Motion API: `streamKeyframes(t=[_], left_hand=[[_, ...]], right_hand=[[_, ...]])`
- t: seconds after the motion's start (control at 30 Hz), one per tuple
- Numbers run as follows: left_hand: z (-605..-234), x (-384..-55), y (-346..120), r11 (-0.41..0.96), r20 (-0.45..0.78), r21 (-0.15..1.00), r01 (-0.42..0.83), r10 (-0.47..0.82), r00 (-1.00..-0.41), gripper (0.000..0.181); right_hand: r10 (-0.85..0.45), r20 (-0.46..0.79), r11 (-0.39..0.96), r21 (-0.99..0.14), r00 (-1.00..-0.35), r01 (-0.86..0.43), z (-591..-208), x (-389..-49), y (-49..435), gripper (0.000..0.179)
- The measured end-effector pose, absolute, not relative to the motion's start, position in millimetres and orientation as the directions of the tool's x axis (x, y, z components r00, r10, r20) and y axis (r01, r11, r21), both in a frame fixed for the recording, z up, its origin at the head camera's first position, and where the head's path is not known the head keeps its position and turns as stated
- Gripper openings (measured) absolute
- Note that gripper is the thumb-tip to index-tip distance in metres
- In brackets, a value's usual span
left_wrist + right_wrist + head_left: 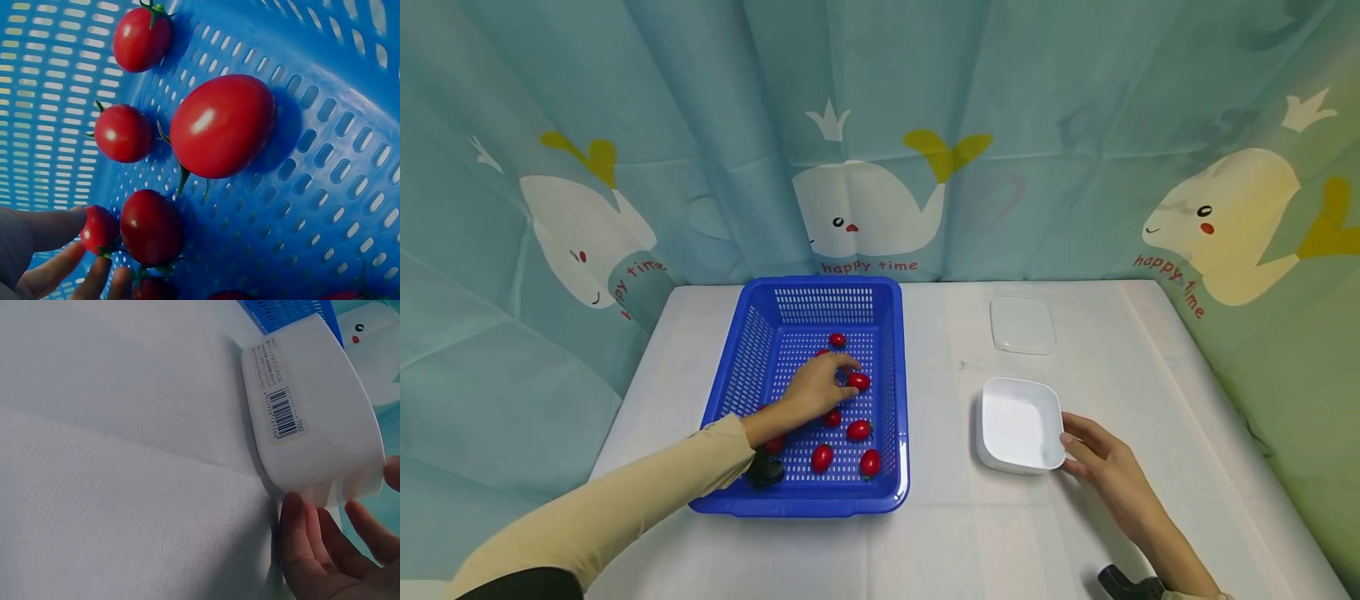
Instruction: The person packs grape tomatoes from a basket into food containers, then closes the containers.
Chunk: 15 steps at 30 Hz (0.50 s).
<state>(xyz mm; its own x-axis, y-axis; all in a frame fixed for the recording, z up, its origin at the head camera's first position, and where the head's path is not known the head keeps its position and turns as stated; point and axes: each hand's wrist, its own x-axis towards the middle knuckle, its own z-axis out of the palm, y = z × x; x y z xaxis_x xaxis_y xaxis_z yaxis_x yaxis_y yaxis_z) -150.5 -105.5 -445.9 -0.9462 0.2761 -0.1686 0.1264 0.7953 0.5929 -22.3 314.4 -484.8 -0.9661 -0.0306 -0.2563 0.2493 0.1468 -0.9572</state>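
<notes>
My left hand [815,387] reaches into the blue plastic basket [901,400], its thumb and fingertips around a red cherry tomato [858,381]. In the left wrist view that cherry tomato [100,230] shows between thumb and fingers, close beside another tomato [152,227]. Several more cherry tomatoes, some with green stems, lie on the basket's slotted floor, such as one near the front [822,458]. My right hand [1101,462] holds a square white container [1021,425] by its right side, thumb at the rim. The container stands upright on the table with nothing inside.
Behind the container lies a translucent square lid [1022,325] on the white-covered table [940,533]. A blue-green curtain [715,125] with whale prints hangs along the back and sides. A barcode label [283,412] is on the container's outside.
</notes>
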Motion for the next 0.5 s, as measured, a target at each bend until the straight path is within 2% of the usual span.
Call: streamKeyframes(t=[0.3, 0.5], left_hand=[[-452.7, -149.3, -104.4, 0.806, -0.171, 0.580, 0.119, 0.264, -0.949, 0.027], [-453.4, -150.8, -103.5, 0.802, -0.175, 0.585, 0.119, 0.268, -0.947, 0.028]], right_hand=[[-0.021, -0.297, 0.151, -0.945, -0.955, 0.291, -485.3, -29.0, 312.4, 0.060], [0.001, -0.307, 0.142, -0.942, -0.952, 0.304, -485.3, -30.5, 313.2, 0.058]])
